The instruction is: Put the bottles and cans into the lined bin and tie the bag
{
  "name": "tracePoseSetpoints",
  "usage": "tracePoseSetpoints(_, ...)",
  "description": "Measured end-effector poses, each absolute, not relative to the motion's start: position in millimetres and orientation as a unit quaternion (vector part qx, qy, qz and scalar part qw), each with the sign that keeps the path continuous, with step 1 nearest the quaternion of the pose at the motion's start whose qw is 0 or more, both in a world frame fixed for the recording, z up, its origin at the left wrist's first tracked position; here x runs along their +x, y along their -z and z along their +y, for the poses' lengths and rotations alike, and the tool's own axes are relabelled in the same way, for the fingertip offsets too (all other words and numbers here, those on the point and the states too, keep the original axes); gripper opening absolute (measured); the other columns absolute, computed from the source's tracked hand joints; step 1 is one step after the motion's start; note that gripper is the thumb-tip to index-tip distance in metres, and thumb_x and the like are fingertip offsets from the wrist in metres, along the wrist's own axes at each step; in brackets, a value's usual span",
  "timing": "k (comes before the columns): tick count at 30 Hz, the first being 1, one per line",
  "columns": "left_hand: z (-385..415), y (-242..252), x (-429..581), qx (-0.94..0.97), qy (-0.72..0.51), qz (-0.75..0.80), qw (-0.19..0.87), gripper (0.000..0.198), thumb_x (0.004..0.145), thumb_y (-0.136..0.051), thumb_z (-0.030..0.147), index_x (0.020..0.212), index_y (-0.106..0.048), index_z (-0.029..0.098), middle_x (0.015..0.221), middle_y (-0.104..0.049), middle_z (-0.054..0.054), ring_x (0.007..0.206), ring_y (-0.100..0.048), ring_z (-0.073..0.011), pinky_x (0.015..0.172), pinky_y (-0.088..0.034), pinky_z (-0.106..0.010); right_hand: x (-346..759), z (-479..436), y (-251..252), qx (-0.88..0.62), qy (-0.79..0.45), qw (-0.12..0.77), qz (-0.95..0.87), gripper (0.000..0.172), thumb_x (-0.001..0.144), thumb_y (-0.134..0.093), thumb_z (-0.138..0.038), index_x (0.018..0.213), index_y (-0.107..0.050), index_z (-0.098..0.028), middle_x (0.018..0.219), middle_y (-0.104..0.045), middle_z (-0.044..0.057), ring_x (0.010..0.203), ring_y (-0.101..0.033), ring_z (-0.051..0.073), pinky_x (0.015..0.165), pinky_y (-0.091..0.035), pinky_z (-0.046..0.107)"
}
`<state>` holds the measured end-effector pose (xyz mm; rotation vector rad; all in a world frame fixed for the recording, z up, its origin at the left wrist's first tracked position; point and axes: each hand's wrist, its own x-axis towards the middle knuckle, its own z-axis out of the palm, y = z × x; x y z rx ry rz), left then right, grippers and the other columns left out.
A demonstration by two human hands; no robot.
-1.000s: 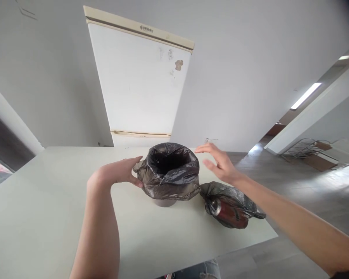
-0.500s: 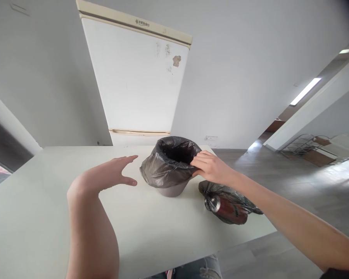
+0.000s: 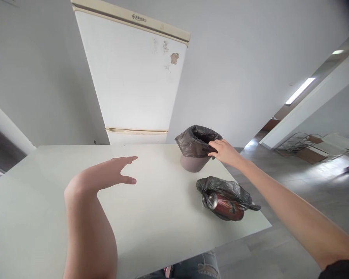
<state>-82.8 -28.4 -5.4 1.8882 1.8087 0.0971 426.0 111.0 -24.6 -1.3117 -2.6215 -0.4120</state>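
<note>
A small trash bin (image 3: 194, 164) stands upright at the far right of the white table (image 3: 151, 217). Its black trash bag (image 3: 196, 146) lines the inside and is folded down over the rim. My right hand (image 3: 225, 152) grips the bag and rim on the bin's right side, thumb outside. Over the table's left half my left hand (image 3: 116, 173) is held in the air, thumb and fingers apart, with nothing in it. Nearer to me than the bin lies a knotted black plastic bag (image 3: 228, 197), with a red can (image 3: 225, 207) showing through.
Behind the table stands a white refrigerator (image 3: 130, 73) against a grey wall. The table's right edge drops to a grey floor (image 3: 302, 193). Metal-framed furniture (image 3: 317, 145) sits farther off on the right. My jeans (image 3: 197, 267) show below the near edge.
The bin with its bag has moved right and back, toward the table's far right corner, in my right hand's grip. My left hand has stayed open in the air.
</note>
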Motion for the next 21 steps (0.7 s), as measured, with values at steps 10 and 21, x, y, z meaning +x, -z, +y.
tracePoseSetpoints(10,-29,-2,-71,0.694,-0.008,0.670,0.262,0.094,0.077,-0.065,0.078,0.162,-0.034,0.054,0.165,-0.047,0.003,0.144,-0.054,-0.0406,0.112,-0.046,-0.054,439,100,36,-0.436,0.198,0.083,-0.874,0.057,0.090,-0.064,-0.024,0.145,-0.049,-0.018,0.129,-0.065,0.016,0.117,-0.059,0.036,0.103,-0.047,0.050)
tracePoseSetpoints(21,-27,1,-69,0.713,-0.010,0.653,0.254,0.090,0.079,-0.064,0.077,0.161,-0.037,0.053,0.164,-0.049,0.003,0.143,-0.056,-0.0386,0.112,-0.046,-0.050,454,91,32,-0.453,0.180,0.106,-0.867,0.060,0.086,-0.061,-0.017,0.145,-0.051,-0.016,0.131,-0.063,0.018,0.123,-0.056,0.038,0.108,-0.044,0.057)
